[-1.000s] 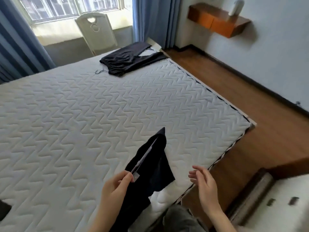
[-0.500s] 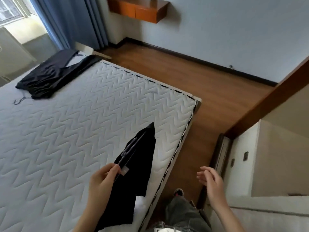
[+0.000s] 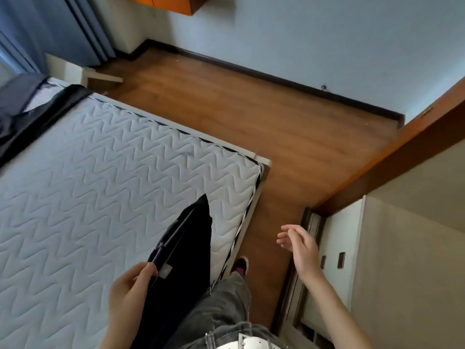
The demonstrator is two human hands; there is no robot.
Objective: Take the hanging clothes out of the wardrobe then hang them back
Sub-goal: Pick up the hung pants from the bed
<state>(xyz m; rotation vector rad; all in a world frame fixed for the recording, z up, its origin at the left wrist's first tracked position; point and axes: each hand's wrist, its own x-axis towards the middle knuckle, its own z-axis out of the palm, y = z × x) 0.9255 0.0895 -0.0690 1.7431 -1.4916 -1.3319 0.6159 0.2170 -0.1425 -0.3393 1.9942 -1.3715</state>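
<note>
the left grip [image 3: 130, 290] is closed on the top edge of a dark garment [image 3: 191, 248]: thumb and fingers pinch the cloth together with the end of a thin grey hanger [image 3: 176, 235]. the garment starts right at the fingertips of this grip. one part goes up and away to a sharp point over the corner of the mattress [image 3: 88, 185], the rest hangs down beside the person's leg in grey trousers [image 3: 221, 311]. a small white label [image 3: 164, 270] sits on the cloth just beside the fingers.

the right grip [image 3: 299, 245] holds nothing. its fingers are loose and a little bent, and it is in the air over the wooden floor [image 3: 251, 109], well apart from the garment and near the white wardrobe [image 3: 334, 235].

counted: two grips, one hanger that i can see, two dark garments. the second garment [image 3: 17, 109] lies flat on the far left end of the mattress, far from both grips.

the held garment looks almost black, smooth, without pattern. what kind of clothing it is, i cannot tell.
</note>
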